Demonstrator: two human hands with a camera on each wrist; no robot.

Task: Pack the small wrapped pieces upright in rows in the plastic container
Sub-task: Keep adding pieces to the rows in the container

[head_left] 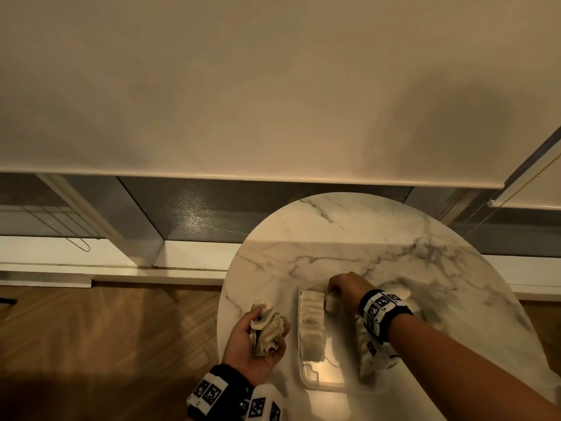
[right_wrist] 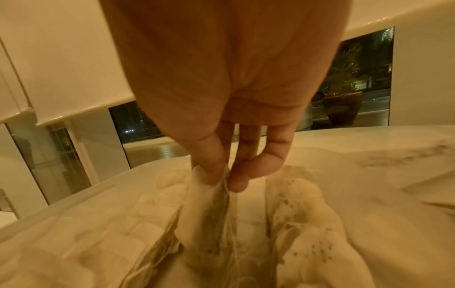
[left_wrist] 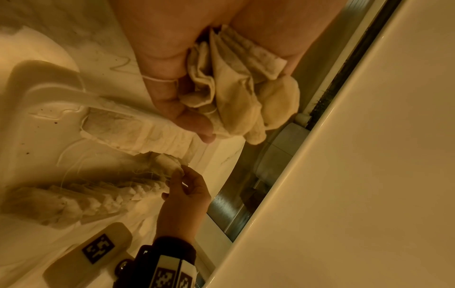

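Observation:
A clear plastic container [head_left: 321, 378] lies on the marble table and holds two rows of small paper-wrapped pieces standing upright, a left row [head_left: 312, 323] and a right row [head_left: 368, 357] partly hidden by my right forearm. My right hand [head_left: 339, 289] is at the container's far end and pinches one wrapped piece [right_wrist: 209, 214] by its top edge, hanging between the two rows. My left hand [head_left: 258, 338] hovers palm up just left of the container, its fingers curled around a loose bunch of wrapped pieces [left_wrist: 236, 78].
The round marble table [head_left: 379, 238] stands by a window with roller blinds [head_left: 273, 86] and a bead chain [head_left: 516, 189] at the right. Wood floor [head_left: 106, 329] lies to the left, past the table's edge. The container's near end [left_wrist: 37, 93] is bare.

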